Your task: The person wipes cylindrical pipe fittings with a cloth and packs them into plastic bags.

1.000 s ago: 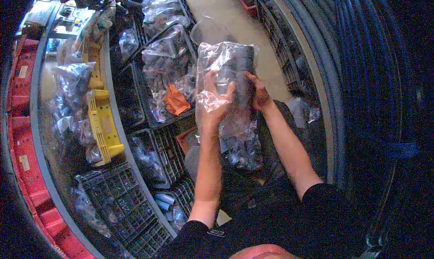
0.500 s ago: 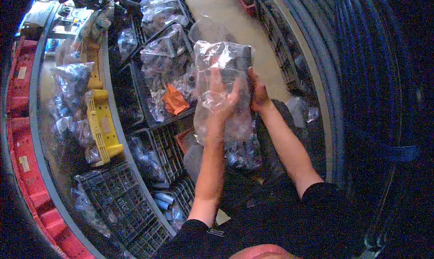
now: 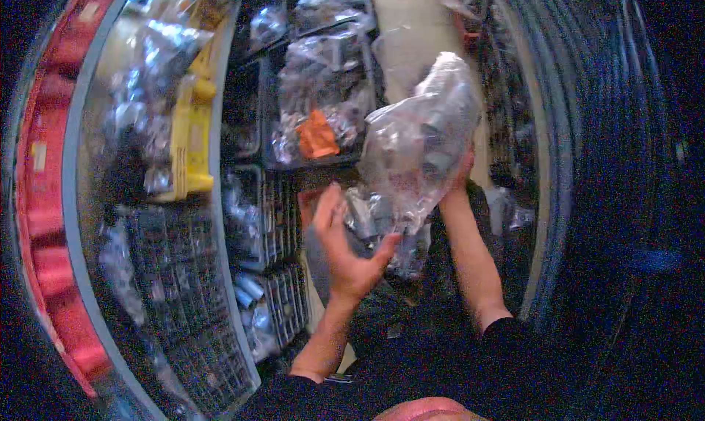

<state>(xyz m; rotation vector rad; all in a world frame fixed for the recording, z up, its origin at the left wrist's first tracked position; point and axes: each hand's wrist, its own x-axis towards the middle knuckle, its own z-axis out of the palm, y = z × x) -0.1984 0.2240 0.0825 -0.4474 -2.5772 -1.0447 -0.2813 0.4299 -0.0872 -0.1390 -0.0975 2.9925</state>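
Observation:
A clear plastic bag (image 3: 418, 138) with dark grey pieces inside hangs tilted in front of me. My right hand (image 3: 463, 173) grips its right side; most of those fingers are hidden behind the plastic. Below and left of the bag, my left hand (image 3: 345, 256) is open, thumb and fingers spread. Its thumb is near the bag's lower edge, and I cannot tell whether they touch. Motion blurs the bag and its contents.
Black crates (image 3: 283, 223) holding bagged parts stand left of centre, one with an orange piece (image 3: 318, 135) on top. Further left are a yellow bin (image 3: 192, 138), a grey rail (image 3: 82, 201) and red bins (image 3: 55, 201). Dark hoses or cables (image 3: 587, 164) run down the right.
My left hand has come off the bag and moved down, fingers spread. The bag has tilted and shifted right with my right hand. The whole view has turned, shifting the shelves right.

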